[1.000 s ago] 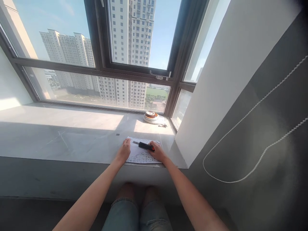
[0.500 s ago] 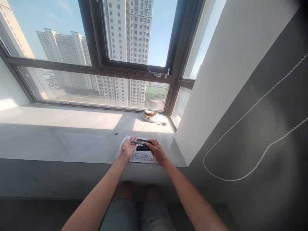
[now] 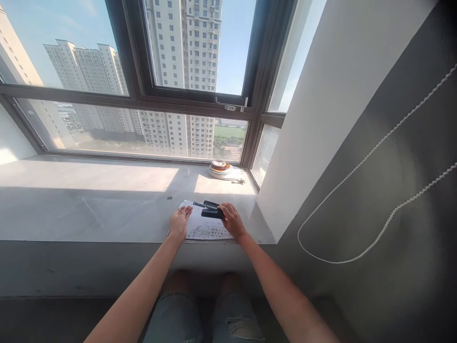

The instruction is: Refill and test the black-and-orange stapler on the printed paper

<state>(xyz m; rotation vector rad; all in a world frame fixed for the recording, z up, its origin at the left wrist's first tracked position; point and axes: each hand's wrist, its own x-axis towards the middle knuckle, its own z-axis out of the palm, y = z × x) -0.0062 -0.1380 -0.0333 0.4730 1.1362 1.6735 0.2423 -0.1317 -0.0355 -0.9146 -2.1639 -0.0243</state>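
A black stapler (image 3: pixel 212 212) is held in my right hand (image 3: pixel 231 219), its top cover raised and a metal rail sticking out to the left. Beneath it, sheets of paper (image 3: pixel 210 232) covered in dark writing lie at the front edge of the sill. My left hand (image 3: pixel 180 222) rests at the left side of the paper, palm partly turned up and fingers stretched toward the stapler without touching it. Two small dark strips that look like staples (image 3: pixel 169 197) lie on the sill beyond my left hand.
A stack of round dishes or coils (image 3: pixel 220 170) stands by the window corner, with a small dark item (image 3: pixel 238 181) beside it. A white wall (image 3: pixel 285 157) bounds the sill (image 3: pixel 117 216) on the right. A beaded cord (image 3: pixel 332 261) hangs further right.
My left hand has come away from the stapler and moved left. The stapler stays in my right hand, its metal rail now uncovered by the left fingers. The view has shifted slightly.
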